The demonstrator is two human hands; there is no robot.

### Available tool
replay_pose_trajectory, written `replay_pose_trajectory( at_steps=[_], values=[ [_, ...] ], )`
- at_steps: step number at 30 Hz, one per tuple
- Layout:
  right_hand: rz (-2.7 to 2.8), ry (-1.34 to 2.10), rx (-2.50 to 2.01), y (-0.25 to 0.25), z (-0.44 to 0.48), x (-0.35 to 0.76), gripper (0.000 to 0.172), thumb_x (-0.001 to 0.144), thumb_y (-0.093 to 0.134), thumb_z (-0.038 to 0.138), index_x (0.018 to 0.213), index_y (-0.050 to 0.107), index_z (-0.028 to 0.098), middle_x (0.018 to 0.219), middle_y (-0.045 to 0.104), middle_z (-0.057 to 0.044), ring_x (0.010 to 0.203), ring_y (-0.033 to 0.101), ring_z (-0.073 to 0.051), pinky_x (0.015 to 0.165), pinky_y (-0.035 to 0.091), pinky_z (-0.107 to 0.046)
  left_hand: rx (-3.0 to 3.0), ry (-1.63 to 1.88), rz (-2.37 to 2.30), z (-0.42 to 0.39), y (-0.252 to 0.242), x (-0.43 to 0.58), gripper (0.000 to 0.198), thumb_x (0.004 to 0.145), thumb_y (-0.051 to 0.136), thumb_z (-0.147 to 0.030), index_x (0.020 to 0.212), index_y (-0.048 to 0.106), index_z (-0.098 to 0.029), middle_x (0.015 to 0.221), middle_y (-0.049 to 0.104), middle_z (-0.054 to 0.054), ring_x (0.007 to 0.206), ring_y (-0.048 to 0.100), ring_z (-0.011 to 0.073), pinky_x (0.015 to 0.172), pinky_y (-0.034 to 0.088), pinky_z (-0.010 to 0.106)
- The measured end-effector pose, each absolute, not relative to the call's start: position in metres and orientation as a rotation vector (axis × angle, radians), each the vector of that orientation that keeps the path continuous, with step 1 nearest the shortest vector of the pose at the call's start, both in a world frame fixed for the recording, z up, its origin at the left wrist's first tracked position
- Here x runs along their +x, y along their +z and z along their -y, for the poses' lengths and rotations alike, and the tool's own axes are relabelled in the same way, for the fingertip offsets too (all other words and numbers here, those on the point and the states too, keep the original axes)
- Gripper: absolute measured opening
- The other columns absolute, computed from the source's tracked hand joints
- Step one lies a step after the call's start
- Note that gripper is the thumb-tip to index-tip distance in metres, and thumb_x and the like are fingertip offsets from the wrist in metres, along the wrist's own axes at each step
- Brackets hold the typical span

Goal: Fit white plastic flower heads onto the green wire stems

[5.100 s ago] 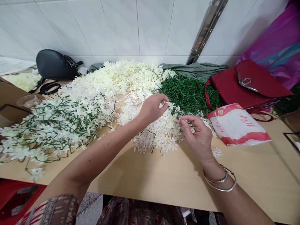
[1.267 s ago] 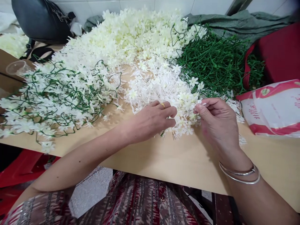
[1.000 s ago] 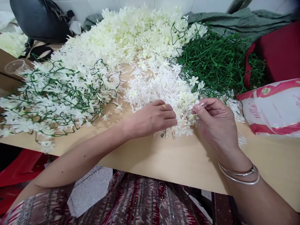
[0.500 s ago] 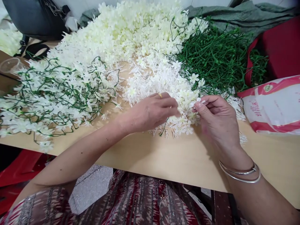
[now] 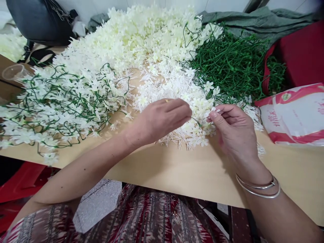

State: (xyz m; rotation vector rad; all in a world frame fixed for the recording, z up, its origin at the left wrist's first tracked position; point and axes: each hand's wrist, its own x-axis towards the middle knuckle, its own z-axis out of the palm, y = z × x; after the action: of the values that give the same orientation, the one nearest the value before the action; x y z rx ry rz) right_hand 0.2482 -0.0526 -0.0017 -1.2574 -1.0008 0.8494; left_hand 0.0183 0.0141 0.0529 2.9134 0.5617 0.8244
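My right hand (image 5: 234, 126) is closed, pinching a small white artificial flower (image 5: 214, 110) between thumb and fingertips. Facing it, my left hand (image 5: 168, 118) has its fingers pressed together on a thin green plastic stem (image 5: 196, 120), whose end pokes out toward the right hand. The fingertips of the left hand are mostly hidden behind its back. Both hands are over the near part of a heap of loose white flowers (image 5: 174, 87) with thin white stalks. A gap separates the stem's end from the pinched flower.
A tangle of green stems (image 5: 230, 64) lies behind my right hand. Flowers on green stems (image 5: 68, 98) are piled at left. A red-and-white plastic bag (image 5: 295, 114) and a dark red bag (image 5: 303, 50) are at right. A black bag (image 5: 37, 22) stands back left on the table (image 5: 162, 168).
The green stem hung below my left hand before; now it points right from the fingertips. My left fingers have drawn together. The right hand keeps its pinch on the flower.
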Motion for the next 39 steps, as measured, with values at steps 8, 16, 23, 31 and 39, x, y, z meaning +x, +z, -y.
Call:
replay_pose_trajectory(
  at_steps=[8, 16, 23, 31, 39],
  values=[
    [1.115, 0.952, -1.252, 0.005, 0.060, 0.247, 0.013, 0.086, 0.088, 0.040, 0.094, 0.080, 0.034, 0.083, 0.075, 0.000, 0.075, 0.070, -0.020, 0.070, 0.054, -0.037, 2.249, 0.971, -0.978, 0.013, 0.058, 0.005, 0.007, 0.099, 0.066, -0.017, 0.100, 0.073, -0.017, 0.119, 0.069, 0.009, 0.094, 0.071, 0.0137, 0.078, 0.064, 0.026],
    [1.145, 0.920, -1.265, -0.001, 0.062, 0.251, 0.009, 0.089, 0.086, 0.039, 0.095, 0.080, 0.038, 0.083, 0.074, 0.001, 0.078, 0.071, -0.019, 0.071, 0.054, -0.035, 1.340, 0.732, -0.890, 0.038, 0.036, -0.005, 0.016, 0.095, 0.075, -0.029, 0.094, 0.063, -0.017, 0.106, 0.071, 0.006, 0.091, 0.075, 0.0145, 0.073, 0.058, 0.024],
    [1.233, 0.872, -1.351, 0.005, 0.068, 0.244, 0.012, 0.087, 0.086, 0.042, 0.095, 0.080, 0.035, 0.084, 0.075, -0.003, 0.071, 0.066, -0.021, 0.059, 0.050, -0.036, 1.285, 0.944, -0.895, 0.038, 0.032, -0.001, 0.019, 0.094, 0.078, -0.032, 0.088, 0.068, -0.017, 0.118, 0.074, 0.007, 0.111, 0.071, 0.0163, 0.093, 0.057, 0.027],
    [1.177, 0.913, -1.342, 0.010, 0.068, 0.241, 0.009, 0.082, 0.087, 0.031, 0.090, 0.082, 0.031, 0.078, 0.074, 0.001, 0.064, 0.061, -0.014, 0.055, 0.045, -0.028, 1.080, 0.879, -0.799, 0.042, 0.043, 0.003, 0.028, 0.093, 0.081, -0.037, 0.106, 0.066, -0.019, 0.104, 0.076, 0.004, 0.066, 0.065, 0.0073, 0.062, 0.053, 0.021],
    [1.330, 1.139, -1.240, 0.020, 0.077, 0.226, 0.008, 0.081, 0.086, 0.025, 0.086, 0.081, 0.027, 0.069, 0.070, 0.002, 0.057, 0.057, -0.011, 0.052, 0.045, -0.024, 1.208, 0.725, -0.932, 0.055, 0.029, 0.003, 0.023, 0.093, 0.076, -0.040, 0.096, 0.072, -0.017, 0.083, 0.070, 0.001, 0.074, 0.058, 0.0110, 0.071, 0.045, 0.024]
  ],
)
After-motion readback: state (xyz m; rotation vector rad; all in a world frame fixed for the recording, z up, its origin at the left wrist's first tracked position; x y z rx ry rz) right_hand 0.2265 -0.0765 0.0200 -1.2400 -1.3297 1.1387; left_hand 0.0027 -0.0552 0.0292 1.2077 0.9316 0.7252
